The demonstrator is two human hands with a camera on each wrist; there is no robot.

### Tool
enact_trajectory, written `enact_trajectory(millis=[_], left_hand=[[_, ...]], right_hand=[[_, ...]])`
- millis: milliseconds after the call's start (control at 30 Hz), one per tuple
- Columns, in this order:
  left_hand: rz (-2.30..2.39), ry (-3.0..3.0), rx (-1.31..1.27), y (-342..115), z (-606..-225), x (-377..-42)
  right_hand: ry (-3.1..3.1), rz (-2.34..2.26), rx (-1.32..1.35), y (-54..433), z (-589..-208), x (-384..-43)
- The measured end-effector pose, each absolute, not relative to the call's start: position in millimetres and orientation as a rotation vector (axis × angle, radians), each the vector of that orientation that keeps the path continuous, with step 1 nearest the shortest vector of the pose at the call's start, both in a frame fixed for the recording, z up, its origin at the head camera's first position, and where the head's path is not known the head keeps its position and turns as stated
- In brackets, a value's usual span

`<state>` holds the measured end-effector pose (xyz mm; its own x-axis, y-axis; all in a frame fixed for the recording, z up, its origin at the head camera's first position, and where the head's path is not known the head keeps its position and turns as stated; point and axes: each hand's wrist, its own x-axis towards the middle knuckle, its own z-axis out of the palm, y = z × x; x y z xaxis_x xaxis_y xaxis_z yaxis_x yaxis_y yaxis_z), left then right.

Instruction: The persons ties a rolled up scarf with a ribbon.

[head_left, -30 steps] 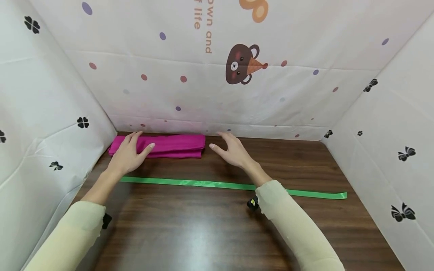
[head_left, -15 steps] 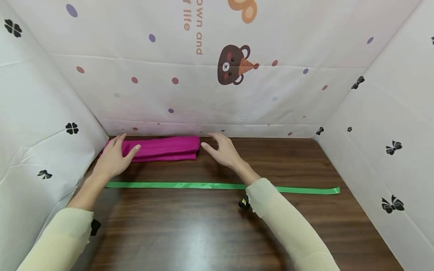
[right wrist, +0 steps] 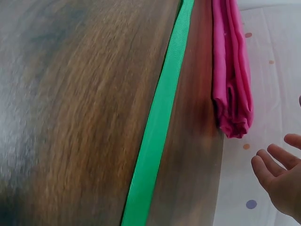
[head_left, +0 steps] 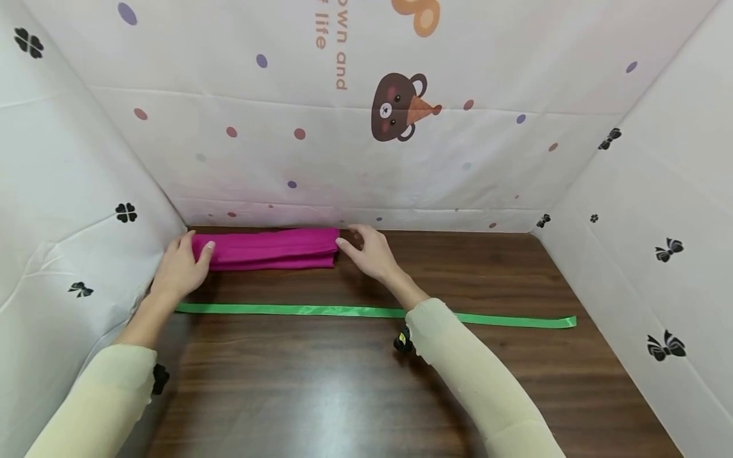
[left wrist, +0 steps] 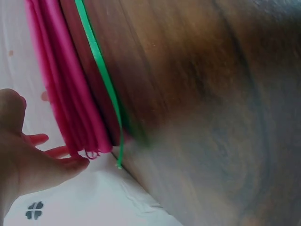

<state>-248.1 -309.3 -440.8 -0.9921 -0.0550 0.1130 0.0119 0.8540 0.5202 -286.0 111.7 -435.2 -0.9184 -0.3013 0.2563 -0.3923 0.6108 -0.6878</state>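
A folded magenta cloth (head_left: 269,249) lies as a long flat bundle along the back edge of the table, toward the left corner. My left hand (head_left: 180,268) is at its left end, thumb over the front side. In the left wrist view, relaxed fingers (left wrist: 70,165) reach the fringed end of the cloth (left wrist: 70,89). At the opposite end is my right hand (head_left: 372,256), thumb tip right by the cloth's edge and fingers loosely bent. The right wrist view shows these fingers (right wrist: 275,162) spread, a little beyond the folded end.
In front of the cloth a green ribbon (head_left: 321,310) stretches across the brown wooden table (head_left: 275,381), passing beneath the right forearm. White printed sheets (head_left: 275,152) rise as walls at the back, left and right. Each wrist wears a small black device.
My left hand has slid left along the cloth to its left end. My right hand has come nearer the right end. The cloth and ribbon lie where they were.
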Motion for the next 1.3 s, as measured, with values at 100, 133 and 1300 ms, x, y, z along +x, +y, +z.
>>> enact_trajectory(millis=[100,133,1300], left_hand=[[-0.834,-2.915,0.069,-315.1,-444.7,-248.0],[-0.843,-2.921,0.078,-316.6,-445.6,-247.7],[-0.647,-3.03,0.227,-323.2,-451.7,-267.0]], right_hand=[[-2.728,1.211,0.56,106.5,-436.9,-287.3],[-2.735,1.209,0.551,104.9,-437.8,-287.8],[-2.746,1.559,0.168,72.4,-465.9,-299.2]])
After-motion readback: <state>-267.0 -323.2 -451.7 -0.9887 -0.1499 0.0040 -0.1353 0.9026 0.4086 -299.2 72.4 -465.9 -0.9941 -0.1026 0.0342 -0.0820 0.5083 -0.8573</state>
